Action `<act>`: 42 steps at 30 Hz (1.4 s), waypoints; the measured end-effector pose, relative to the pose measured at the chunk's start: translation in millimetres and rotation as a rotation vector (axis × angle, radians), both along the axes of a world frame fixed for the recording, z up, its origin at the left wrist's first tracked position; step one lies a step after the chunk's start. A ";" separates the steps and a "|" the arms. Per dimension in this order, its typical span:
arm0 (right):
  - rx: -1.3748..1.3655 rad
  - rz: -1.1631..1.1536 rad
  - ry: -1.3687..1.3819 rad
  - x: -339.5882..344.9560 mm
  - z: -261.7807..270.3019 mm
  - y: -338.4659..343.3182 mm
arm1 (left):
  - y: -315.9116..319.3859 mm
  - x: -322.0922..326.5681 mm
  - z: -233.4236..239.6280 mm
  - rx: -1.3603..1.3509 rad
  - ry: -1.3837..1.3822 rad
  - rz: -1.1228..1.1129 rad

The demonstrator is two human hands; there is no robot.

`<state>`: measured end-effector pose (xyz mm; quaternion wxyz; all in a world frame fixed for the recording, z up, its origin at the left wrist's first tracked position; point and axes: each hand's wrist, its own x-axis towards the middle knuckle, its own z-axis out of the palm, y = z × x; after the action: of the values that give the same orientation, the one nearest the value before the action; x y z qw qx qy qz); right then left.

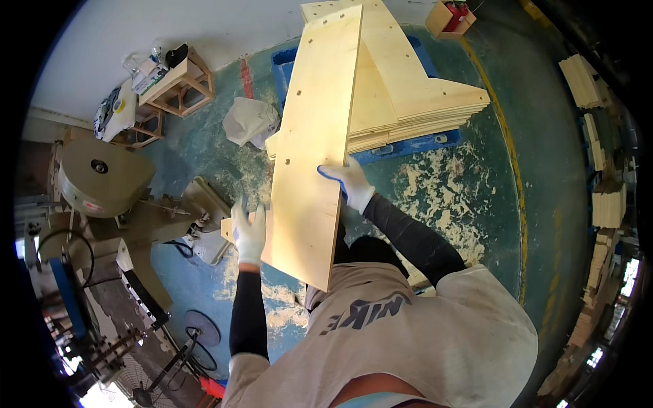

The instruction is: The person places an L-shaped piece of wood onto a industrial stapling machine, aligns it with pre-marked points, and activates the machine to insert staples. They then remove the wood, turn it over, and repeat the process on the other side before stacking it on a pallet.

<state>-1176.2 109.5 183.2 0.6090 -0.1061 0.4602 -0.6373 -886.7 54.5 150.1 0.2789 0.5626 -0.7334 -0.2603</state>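
A long, pale plywood panel (316,148) with several small dark holes or marks slants up from my lap over the stack. My gloved right hand (351,182) grips its right edge, thumb on the face, its fingers hidden beneath. My gloved left hand (249,229) is beside the lower left edge, fingers apart; whether it touches the panel is unclear. A narrow wooden end (226,230) shows behind that hand. Beyond lies a stack of angled plywood pieces (423,97) on a blue pallet (423,144).
On the left stands a machine with a rounded housing (107,176). A white sack (250,120) and wood shavings (444,188) lie on the green floor. Small wooden tables (176,84) hold items at the upper left. A box with red fire extinguishers (453,19) is at the top; wood stacks (608,206) line the right.
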 end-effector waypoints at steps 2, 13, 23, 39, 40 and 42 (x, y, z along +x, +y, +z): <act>-0.019 0.022 -0.044 -42.6 -2.1 -27.6 | -59.6 -67.1 -17.9 0.090 -0.021 -0.083; -0.105 0.252 0.209 -308.4 -56.5 -215.1 | -221.9 -336.6 -21.7 0.516 0.575 -0.022; 0.442 0.271 1.342 -392.0 -248.2 -181.0 | -294.2 -463.9 -224.0 0.580 -0.223 0.152; 0.366 0.438 1.597 -374.4 -272.9 -164.0 | -291.2 -501.2 -241.5 0.656 -0.105 0.224; 0.347 0.404 1.703 -381.5 -281.6 -159.7 | -291.1 -501.7 -241.4 0.696 -0.076 0.190; 0.342 0.401 1.722 -387.4 -274.1 -157.6 | -277.1 -497.5 -248.1 0.476 -0.206 0.057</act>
<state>-1563.6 -48.1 -90.9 0.1605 -0.5331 0.8185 -0.1417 -1384.2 -222.6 -98.0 0.0699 0.6562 -0.6600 -0.3590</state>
